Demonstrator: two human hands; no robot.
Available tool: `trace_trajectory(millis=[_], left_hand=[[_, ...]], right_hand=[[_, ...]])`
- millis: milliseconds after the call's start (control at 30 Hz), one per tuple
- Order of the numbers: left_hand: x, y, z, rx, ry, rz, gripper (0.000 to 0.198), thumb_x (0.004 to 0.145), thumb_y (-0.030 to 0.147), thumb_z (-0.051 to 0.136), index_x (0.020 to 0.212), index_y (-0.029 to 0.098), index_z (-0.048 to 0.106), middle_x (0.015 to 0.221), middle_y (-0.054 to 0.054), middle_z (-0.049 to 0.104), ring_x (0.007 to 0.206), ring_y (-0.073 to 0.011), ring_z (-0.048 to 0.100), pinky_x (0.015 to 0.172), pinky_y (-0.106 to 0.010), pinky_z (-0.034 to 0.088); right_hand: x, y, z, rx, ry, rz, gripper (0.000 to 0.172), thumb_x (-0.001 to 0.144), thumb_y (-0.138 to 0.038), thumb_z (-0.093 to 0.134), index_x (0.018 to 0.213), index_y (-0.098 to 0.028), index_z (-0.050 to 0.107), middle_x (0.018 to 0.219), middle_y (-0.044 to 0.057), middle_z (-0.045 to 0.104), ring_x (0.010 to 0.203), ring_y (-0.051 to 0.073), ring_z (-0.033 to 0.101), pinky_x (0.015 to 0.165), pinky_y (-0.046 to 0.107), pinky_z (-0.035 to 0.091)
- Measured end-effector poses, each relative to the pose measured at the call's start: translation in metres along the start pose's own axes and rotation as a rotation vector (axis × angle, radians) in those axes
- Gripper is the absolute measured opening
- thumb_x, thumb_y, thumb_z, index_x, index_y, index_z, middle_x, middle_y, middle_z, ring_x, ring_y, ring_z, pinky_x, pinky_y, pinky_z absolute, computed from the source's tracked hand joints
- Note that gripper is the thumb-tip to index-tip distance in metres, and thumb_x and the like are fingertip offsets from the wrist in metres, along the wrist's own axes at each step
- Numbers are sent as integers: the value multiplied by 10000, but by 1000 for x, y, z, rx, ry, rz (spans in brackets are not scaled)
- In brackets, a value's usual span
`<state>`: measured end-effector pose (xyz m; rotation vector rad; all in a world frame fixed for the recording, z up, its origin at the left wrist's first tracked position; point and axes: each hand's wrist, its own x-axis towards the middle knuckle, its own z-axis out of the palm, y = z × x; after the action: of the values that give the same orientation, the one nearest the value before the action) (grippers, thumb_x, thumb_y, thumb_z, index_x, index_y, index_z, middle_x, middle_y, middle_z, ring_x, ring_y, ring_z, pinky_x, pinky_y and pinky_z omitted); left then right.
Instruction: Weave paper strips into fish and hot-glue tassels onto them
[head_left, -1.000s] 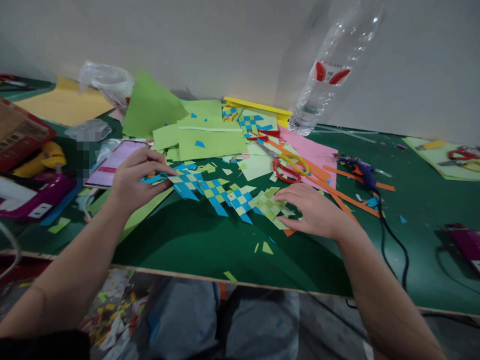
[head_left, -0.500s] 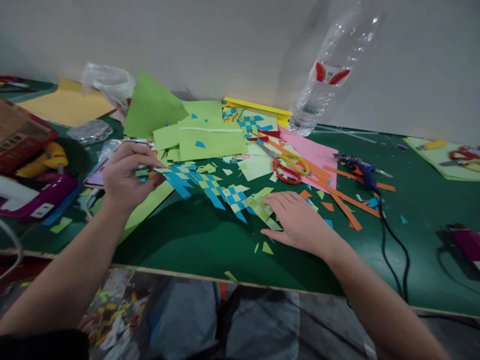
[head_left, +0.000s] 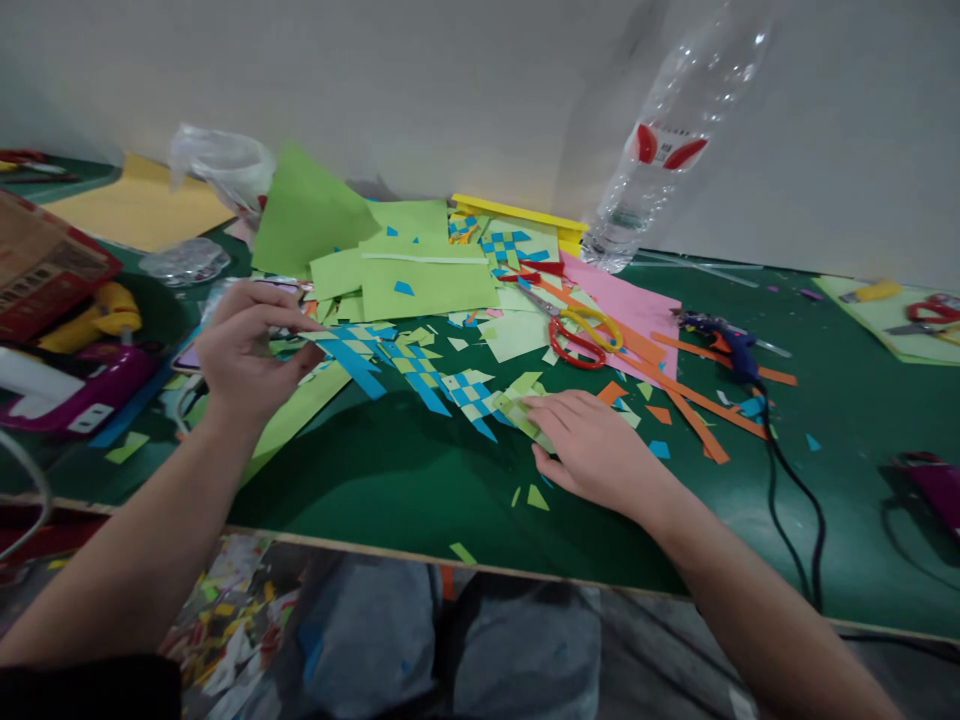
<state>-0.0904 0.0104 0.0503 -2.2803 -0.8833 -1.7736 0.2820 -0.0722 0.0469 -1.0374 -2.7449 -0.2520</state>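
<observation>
Between my hands stretches a chain of woven paper pieces (head_left: 424, 372), checkered in blue and pale green with slanted strip ends hanging down. My left hand (head_left: 251, 350) pinches its left end between thumb and fingertips. At the other end, my right hand (head_left: 600, 445) has its fingers over the green piece and its thumb below, gripping that end. The chain sags slightly in the middle, over the green table (head_left: 375, 500). Behind it, scissors (head_left: 581, 335) with red and yellow handles lie on paper scraps.
Green paper sheets (head_left: 427, 285) are piled at the back, beside a pink sheet (head_left: 622, 285) and orange strips (head_left: 694, 415). A blue glue gun (head_left: 727, 345) with a black cord lies right. A tall plastic bottle (head_left: 660, 150) leans by the wall. A cardboard box (head_left: 49, 260) stands left.
My right thumb has drawn in toward the fingers at the chain's right end. My left hand keeps its pinch. The whole view has shifted slightly.
</observation>
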Motion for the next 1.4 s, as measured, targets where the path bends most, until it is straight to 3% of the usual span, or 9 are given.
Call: trace_trajectory(millis=[200,300,400,533,700,900,1033,1267,1400], left_hand=[[0,-2,0,-5,15,8,198,704,291,852,812,176,732,811,-23,612,779,-135,580,788,-308,524],[-1,-4,0,-27,17,3,197,704,283,852,817,172,735,817,-26,611,785,-133,577,776,-295,510],[-2,-4,1,-32,13,-5,198,696,274,856,819,174,737,822,-27,612,787,-132,575,783,-297,508],[-1,-3,2,-41,24,8,198,703,282,852,824,175,738,814,-24,607,774,-133,574,787,-312,518],[1,-1,1,-11,62,0,201,714,307,845,817,176,733,809,-26,606,780,-140,576,738,-290,492],[2,1,0,10,86,-10,195,705,287,849,798,175,720,801,-18,599,761,-127,569,682,-254,459],[4,3,2,1,84,-8,192,713,302,844,780,179,713,781,-15,599,752,-132,573,704,-278,487],[3,0,3,-45,89,-60,223,679,324,864,745,184,704,771,-11,609,727,-132,571,735,-323,526],[-1,-3,3,-168,46,-170,220,661,303,868,767,199,707,814,-19,652,812,-175,622,887,-448,542]], right_hand=[[1,5,-1,-148,129,-4,187,922,-149,500,958,-106,678,876,95,727,837,225,662,814,371,485],[1,8,-5,-185,162,-14,172,923,-145,514,894,-120,682,794,70,708,778,206,651,814,355,475],[1,8,-6,-148,189,-17,205,942,-266,547,920,-114,683,833,81,714,824,220,654,868,368,476],[3,1,-1,-101,181,26,376,919,-424,600,1044,-75,664,962,134,720,913,259,654,855,383,494],[5,-5,9,-136,148,40,330,914,-332,602,1087,-56,653,1082,165,710,967,276,654,858,393,498],[6,-3,7,-221,210,25,192,925,-177,528,937,-81,693,854,105,723,821,228,668,790,363,501],[5,5,0,-218,261,24,178,931,-174,544,872,-106,698,790,76,717,765,205,667,750,346,505],[-1,22,-14,-49,331,53,133,942,-193,566,910,-146,686,850,48,740,807,189,680,760,328,530],[-4,32,-21,120,339,66,106,943,-199,577,930,-183,681,909,32,755,855,176,691,840,344,531]])
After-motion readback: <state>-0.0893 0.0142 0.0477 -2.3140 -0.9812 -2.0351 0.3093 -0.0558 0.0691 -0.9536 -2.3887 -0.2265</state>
